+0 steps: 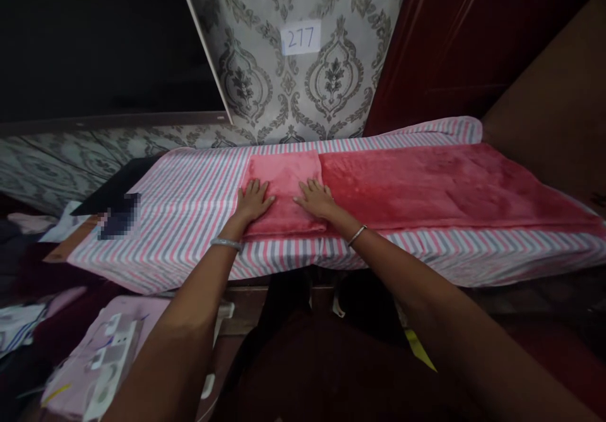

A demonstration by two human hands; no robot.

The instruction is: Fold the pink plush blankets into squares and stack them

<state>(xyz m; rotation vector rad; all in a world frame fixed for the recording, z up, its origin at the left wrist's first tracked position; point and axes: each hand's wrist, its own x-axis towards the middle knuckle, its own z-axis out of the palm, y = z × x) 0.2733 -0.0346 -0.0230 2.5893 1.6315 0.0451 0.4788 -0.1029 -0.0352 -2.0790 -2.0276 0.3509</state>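
Note:
A long pink-red plush cloth (440, 185) lies along a board covered with a pink, grey and white striped sheet (189, 207). Its left end is folded over into a lighter pink square flap (284, 179). My left hand (252, 200) lies flat and open on the flap's left edge. My right hand (316, 198) lies flat and open on the flap's right side, by the fold line. Each wrist carries a bangle.
A patterned wall with a paper label reading 277 (301, 37) stands behind the board. A dark red door (464, 37) is at the back right. A dark flat object (111, 190) lies at the board's left end. Clothes and a printed bag (99, 359) lie below left.

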